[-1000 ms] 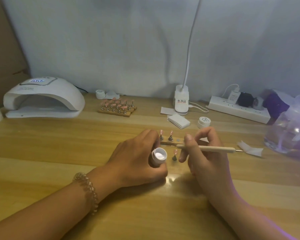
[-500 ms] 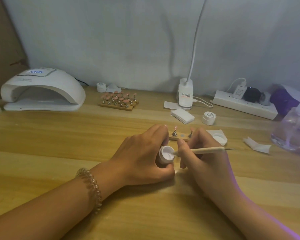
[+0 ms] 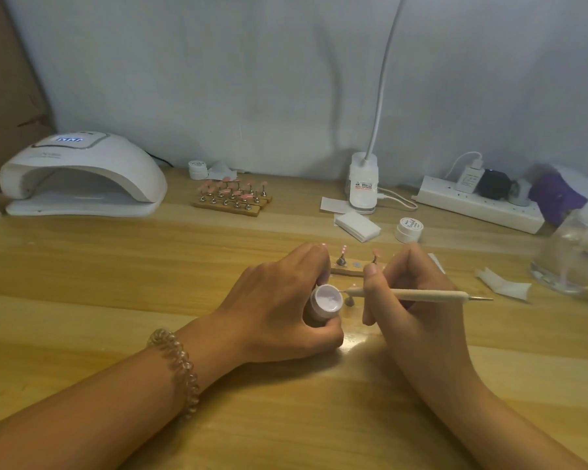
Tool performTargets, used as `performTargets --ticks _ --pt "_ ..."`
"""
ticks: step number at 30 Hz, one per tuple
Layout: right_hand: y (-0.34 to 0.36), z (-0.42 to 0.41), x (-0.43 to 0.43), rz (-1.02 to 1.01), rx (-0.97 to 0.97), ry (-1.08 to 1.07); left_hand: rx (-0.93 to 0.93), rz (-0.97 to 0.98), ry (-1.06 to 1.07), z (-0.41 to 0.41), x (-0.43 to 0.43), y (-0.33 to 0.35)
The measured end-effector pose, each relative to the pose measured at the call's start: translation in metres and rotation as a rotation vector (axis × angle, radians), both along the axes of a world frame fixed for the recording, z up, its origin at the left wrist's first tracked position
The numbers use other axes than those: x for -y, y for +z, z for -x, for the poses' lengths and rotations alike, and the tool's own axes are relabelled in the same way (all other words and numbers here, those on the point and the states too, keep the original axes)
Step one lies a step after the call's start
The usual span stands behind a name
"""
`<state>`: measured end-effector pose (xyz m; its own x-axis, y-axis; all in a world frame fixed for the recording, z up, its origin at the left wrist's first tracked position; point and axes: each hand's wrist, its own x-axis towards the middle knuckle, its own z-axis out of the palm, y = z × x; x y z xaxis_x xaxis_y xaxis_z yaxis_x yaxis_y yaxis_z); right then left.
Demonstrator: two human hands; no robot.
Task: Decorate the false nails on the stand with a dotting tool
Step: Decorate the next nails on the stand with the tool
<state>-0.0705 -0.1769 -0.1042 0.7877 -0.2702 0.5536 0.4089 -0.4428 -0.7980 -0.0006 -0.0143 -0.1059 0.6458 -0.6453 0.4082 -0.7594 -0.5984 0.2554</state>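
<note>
Tool tip in pot.
Left hand point(image 3: 279, 300) grips pot point(image 3: 325, 299); right hand point(image 3: 411, 300) holds tool point(image 3: 421, 295), stand point(image 3: 348, 270) behind on surface point(image 3: 116, 266).

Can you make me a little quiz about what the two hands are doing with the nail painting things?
1. True or false: the left hand grips a small open pot.
2. The right hand holds the dotting tool. Where is its front tip? A) high in the air B) at the pot's mouth C) hidden inside the fist
3. Fill in: round the left wrist sits a coiled ____.
Key: 1 true. 2 B. 3 bracelet.
</note>
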Motion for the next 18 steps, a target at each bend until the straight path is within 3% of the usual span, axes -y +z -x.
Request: performTargets --ticks 8,14,18 --pt "0.003 0.001 0.000 -0.198 0.068 0.036 -0.030 0.067 0.110 -0.005 -0.003 -0.001" --pt "0.005 -0.001 0.008 -0.406 -0.064 0.006 -0.107 0.162 0.411 -0.027 -0.013 -0.003" --pt "0.006 -0.004 0.012 -0.512 -0.151 0.019 -0.181 0.131 0.474 -0.036 -0.016 -0.009"
